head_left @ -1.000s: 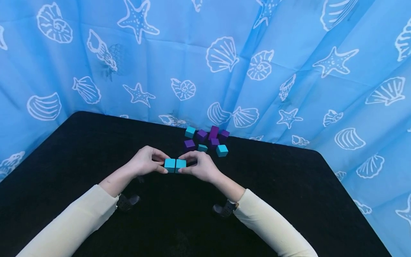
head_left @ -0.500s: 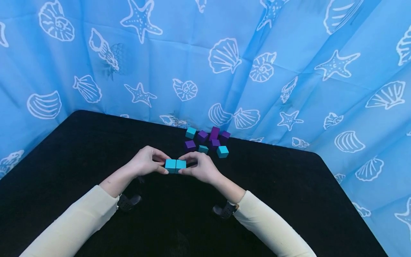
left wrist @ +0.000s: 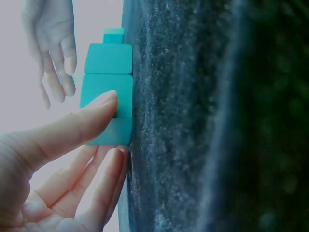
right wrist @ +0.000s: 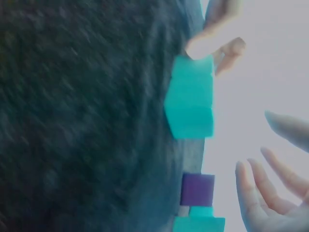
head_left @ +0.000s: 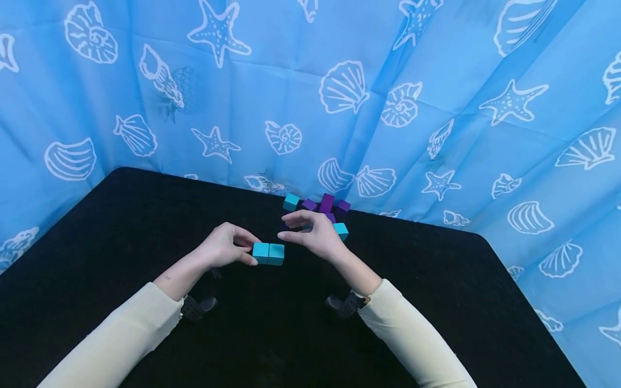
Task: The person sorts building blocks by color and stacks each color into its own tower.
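Two teal cubes sit side by side on the black table, their faces meeting. My left hand [head_left: 225, 245] holds the left teal cube [head_left: 261, 252], thumb on the near side and fingers behind, as the left wrist view shows. The right teal cube [head_left: 276, 255] has no hand on it. My right hand [head_left: 315, 234] hovers behind and to the right of the pair, fingers apart and nothing between them. In the head view it overlaps the loose blocks at the back and hides some of them.
At the table's [head_left: 412, 302] back edge lie a teal cube [head_left: 291, 202], a purple cube [head_left: 309, 205], an upright purple block [head_left: 327, 202] and another purple cube [head_left: 343, 206]. Another teal cube [head_left: 342, 231] shows beside my right hand. A blue shell-print curtain [head_left: 286, 91] hangs behind.
My right hand has let go of the right teal cube and moved up and right toward the loose blocks. The small gap between the two teal cubes has closed. My left hand keeps its hold.
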A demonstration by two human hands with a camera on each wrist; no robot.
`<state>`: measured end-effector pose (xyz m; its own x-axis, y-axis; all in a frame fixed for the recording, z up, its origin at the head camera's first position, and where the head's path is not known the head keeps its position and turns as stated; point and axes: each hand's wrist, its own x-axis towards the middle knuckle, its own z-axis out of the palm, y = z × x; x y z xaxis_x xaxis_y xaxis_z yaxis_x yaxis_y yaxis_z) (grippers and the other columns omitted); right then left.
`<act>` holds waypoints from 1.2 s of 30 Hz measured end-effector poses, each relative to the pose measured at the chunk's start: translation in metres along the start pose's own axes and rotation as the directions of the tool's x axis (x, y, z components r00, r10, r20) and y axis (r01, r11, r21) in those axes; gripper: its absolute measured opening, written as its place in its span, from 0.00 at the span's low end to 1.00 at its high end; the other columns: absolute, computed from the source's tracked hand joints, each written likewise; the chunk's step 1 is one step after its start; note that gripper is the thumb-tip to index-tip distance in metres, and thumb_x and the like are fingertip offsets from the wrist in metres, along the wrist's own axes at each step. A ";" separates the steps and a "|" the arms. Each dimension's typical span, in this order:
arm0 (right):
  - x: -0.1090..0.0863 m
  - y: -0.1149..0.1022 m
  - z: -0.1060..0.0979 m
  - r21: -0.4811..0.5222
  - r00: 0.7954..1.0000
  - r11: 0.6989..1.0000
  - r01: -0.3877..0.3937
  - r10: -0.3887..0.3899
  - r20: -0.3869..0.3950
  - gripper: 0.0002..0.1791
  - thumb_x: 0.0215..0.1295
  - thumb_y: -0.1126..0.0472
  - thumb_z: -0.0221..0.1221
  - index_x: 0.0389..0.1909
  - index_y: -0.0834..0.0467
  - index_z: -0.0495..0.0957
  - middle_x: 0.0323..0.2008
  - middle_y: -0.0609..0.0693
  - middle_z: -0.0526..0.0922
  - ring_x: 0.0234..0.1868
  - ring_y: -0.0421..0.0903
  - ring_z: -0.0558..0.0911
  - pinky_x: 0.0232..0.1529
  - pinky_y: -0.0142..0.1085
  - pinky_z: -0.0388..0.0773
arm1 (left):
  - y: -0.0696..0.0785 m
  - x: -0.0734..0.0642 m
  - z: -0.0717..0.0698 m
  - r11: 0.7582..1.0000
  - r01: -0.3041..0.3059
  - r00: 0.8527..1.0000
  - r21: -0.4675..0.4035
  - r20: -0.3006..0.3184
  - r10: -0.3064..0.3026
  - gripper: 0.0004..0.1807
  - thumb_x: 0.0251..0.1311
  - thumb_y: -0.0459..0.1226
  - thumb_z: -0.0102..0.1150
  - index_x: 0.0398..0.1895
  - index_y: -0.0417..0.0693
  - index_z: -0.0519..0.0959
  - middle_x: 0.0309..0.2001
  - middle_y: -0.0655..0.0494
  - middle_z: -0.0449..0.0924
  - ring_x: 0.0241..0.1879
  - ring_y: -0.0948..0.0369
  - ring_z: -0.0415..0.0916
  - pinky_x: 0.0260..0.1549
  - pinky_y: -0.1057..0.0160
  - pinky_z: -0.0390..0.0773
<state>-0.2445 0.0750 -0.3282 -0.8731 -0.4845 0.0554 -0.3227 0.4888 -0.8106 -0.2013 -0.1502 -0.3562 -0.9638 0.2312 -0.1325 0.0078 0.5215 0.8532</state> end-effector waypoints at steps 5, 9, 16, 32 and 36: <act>0.008 0.001 -0.009 -0.006 0.998 0.999 -0.032 0.032 -0.053 0.22 0.60 0.55 0.66 0.53 0.59 0.78 0.50 0.55 0.82 0.54 0.49 0.80 0.53 0.46 0.78 | 0.000 -0.001 0.001 1.000 0.010 1.000 -0.006 -0.008 -0.010 0.17 0.49 0.33 0.70 0.45 0.42 0.83 0.46 0.47 0.81 0.46 0.54 0.79 0.48 0.53 0.78; 0.017 0.005 -0.014 -0.019 0.991 0.997 -0.072 0.069 -0.114 0.22 0.59 0.54 0.66 0.53 0.59 0.78 0.51 0.55 0.82 0.54 0.50 0.80 0.54 0.46 0.77 | -0.001 -0.001 0.001 1.000 0.018 1.000 -0.011 -0.013 -0.018 0.17 0.49 0.33 0.70 0.45 0.42 0.83 0.47 0.46 0.81 0.46 0.54 0.79 0.48 0.54 0.78; 0.036 0.014 -0.025 -0.032 0.971 0.989 -0.146 0.137 -0.197 0.23 0.59 0.53 0.66 0.52 0.59 0.79 0.51 0.55 0.82 0.55 0.50 0.80 0.56 0.45 0.76 | 0.000 -0.002 0.001 0.999 0.022 1.000 -0.028 -0.011 -0.022 0.17 0.49 0.32 0.70 0.45 0.41 0.82 0.48 0.46 0.81 0.46 0.54 0.79 0.48 0.55 0.79; 0.070 0.014 -0.016 -0.155 0.960 0.966 -0.209 0.172 -0.222 0.23 0.60 0.53 0.65 0.55 0.57 0.78 0.55 0.53 0.80 0.59 0.52 0.76 0.56 0.45 0.76 | -0.002 -0.001 0.003 0.999 0.018 0.999 -0.031 -0.026 -0.019 0.17 0.48 0.31 0.71 0.44 0.42 0.83 0.47 0.47 0.81 0.45 0.56 0.80 0.47 0.56 0.80; 0.074 0.014 -0.014 -0.170 0.955 0.954 -0.247 0.210 -0.209 0.24 0.60 0.53 0.65 0.56 0.57 0.77 0.57 0.54 0.78 0.62 0.53 0.73 0.59 0.47 0.73 | -0.002 -0.001 0.002 0.999 0.013 0.999 -0.033 -0.029 -0.014 0.16 0.48 0.31 0.71 0.43 0.42 0.83 0.46 0.48 0.82 0.45 0.56 0.80 0.47 0.57 0.80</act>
<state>-0.3190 0.0562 -0.3269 -0.9779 -0.2089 0.0046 -0.1546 0.7088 -0.6882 -0.1998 -0.1494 -0.3588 -0.9712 0.1995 -0.1300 -0.0141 0.4970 0.8677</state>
